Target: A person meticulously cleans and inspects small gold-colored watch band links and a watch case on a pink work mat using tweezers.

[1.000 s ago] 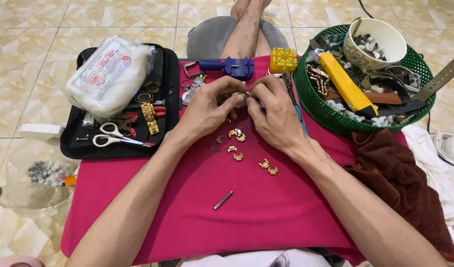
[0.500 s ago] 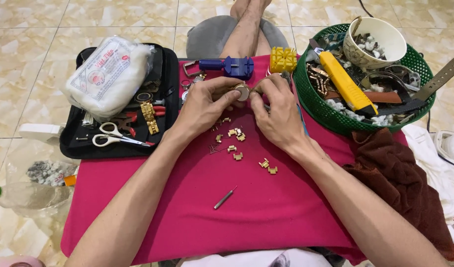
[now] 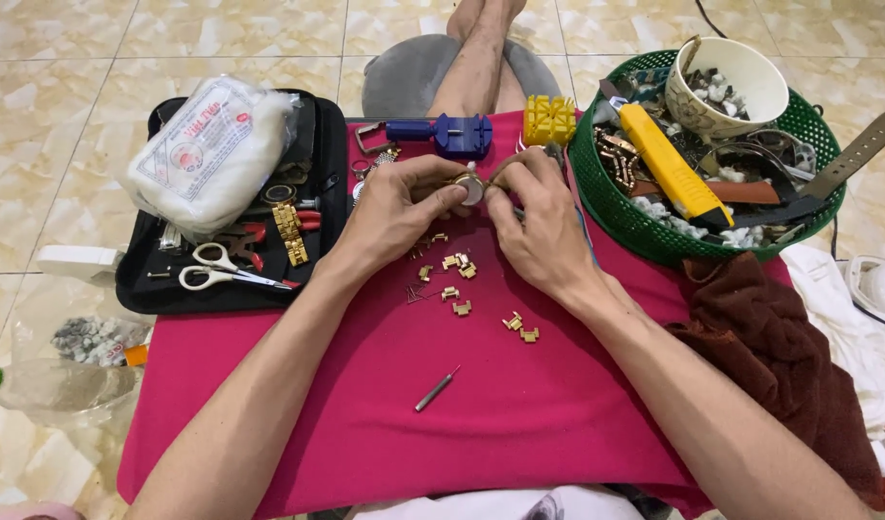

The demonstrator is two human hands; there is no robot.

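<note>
My left hand [image 3: 396, 207] and my right hand [image 3: 536, 220] meet over a pink cloth [image 3: 442, 424] and pinch a small round silver and gold watch case [image 3: 471, 188] between their fingertips. Below the hands lie several loose gold watch-band links [image 3: 457, 265] and a few thin pins [image 3: 418, 292]. A small metal pin tool [image 3: 436, 388] rests on the cloth nearer to me. How the right fingers grip the case is partly hidden.
A black tray [image 3: 226, 289] at left holds scissors [image 3: 221, 274], gold links, red-handled pliers and a white bag [image 3: 211, 154]. A blue link remover [image 3: 442, 132] and yellow block [image 3: 549, 119] lie behind. A green basket [image 3: 654, 236] at right holds a yellow tool [image 3: 669, 173], straps and a bowl [image 3: 727, 82]. Brown cloth [image 3: 770, 356] beside it.
Both hands have stayed over the cloth and turned the small watch case between the fingertips; the right hand has shifted slightly. The loose links and pin tool have not moved.
</note>
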